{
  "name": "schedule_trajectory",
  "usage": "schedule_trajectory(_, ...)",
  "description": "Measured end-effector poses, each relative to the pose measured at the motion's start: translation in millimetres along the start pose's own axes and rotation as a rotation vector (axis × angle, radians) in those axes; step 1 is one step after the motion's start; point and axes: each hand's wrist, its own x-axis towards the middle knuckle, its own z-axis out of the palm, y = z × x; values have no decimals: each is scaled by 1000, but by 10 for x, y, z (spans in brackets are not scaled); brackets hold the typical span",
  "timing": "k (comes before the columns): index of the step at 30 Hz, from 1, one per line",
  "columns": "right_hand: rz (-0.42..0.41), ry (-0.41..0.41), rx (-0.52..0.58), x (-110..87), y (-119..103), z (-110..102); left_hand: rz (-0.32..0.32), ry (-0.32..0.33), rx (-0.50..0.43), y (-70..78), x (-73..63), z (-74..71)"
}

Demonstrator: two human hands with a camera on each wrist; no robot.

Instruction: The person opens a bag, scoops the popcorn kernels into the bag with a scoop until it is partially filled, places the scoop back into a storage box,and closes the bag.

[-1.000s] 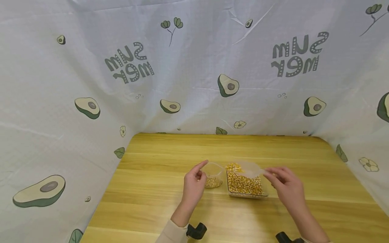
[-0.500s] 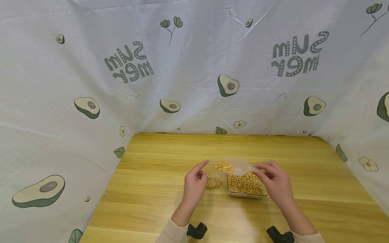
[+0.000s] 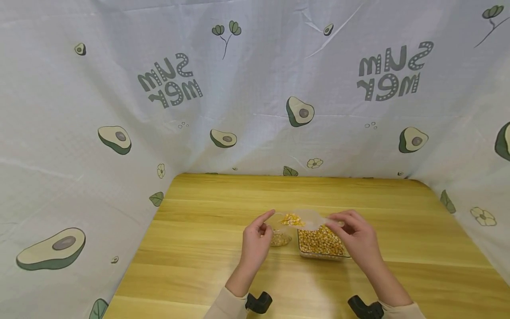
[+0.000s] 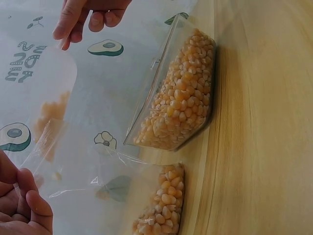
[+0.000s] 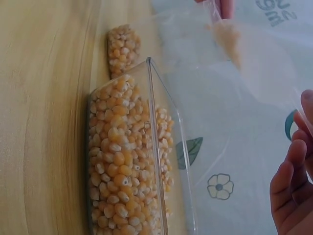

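Note:
My left hand [image 3: 256,241] pinches the mouth edge of a clear plastic bag [image 4: 83,192], which stands upright with corn kernels [image 4: 164,205] in its bottom. My right hand [image 3: 356,235] holds a translucent white scoop [image 3: 311,218] by its narrow end. A small heap of corn kernels [image 3: 292,219] lies toward the scoop's far end, right at the bag's mouth. Below the scoop, a clear rectangular box [image 5: 151,98] full of corn kernels [image 5: 117,166] sits on the table, to the right of the bag. In the left wrist view a few kernels show inside the bag's upper part.
The wooden table [image 3: 191,248] carries the box and the bag side by side. A white curtain [image 3: 255,88] printed with avocados hangs behind the table and on both sides. Black camera mounts [image 3: 259,302] sit at both wrists.
My right hand has moved left with the scoop, bringing the kernels from above the box to the bag's mouth. My left hand has stayed in place with the bag.

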Motion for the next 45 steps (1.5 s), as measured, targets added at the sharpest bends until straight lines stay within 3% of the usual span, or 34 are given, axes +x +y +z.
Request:
schedule_trajectory(8,-35,-29,55,12,-53,45,-10,-4,-6,0,4,6)
schedule_trajectory(30,2,-62,235,27,-71,108,-14,4,-5,14,5,-10)
schedule_trajectory(45,-22,-60,256,23,-91,99,8,22,11,-11,8,4)
